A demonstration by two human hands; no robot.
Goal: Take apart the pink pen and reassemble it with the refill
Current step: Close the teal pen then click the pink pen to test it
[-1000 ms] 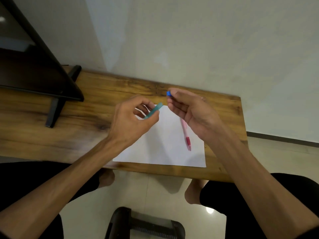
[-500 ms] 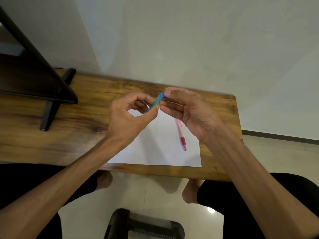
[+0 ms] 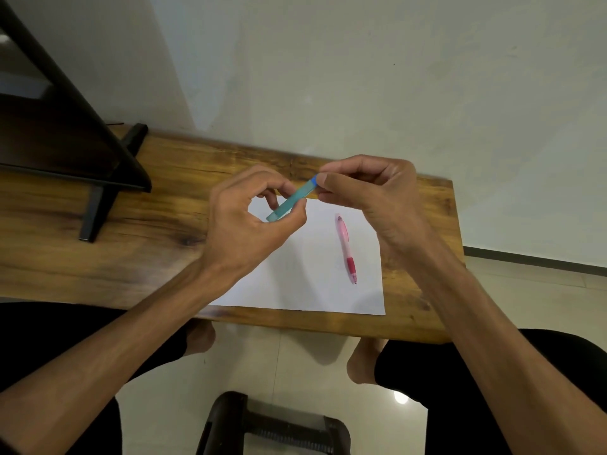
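Cap back on teal tube (image 3: 290,201), both my hands' fingers (image 3: 323,183) clamped on it; pink pen (image 3: 345,247) below them untouched.

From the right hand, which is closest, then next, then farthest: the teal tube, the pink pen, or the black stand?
1. Teal tube: its blue end is pinched in the right hand.
2. Pink pen: just below, lying on the white paper.
3. Black stand: far left on the table.
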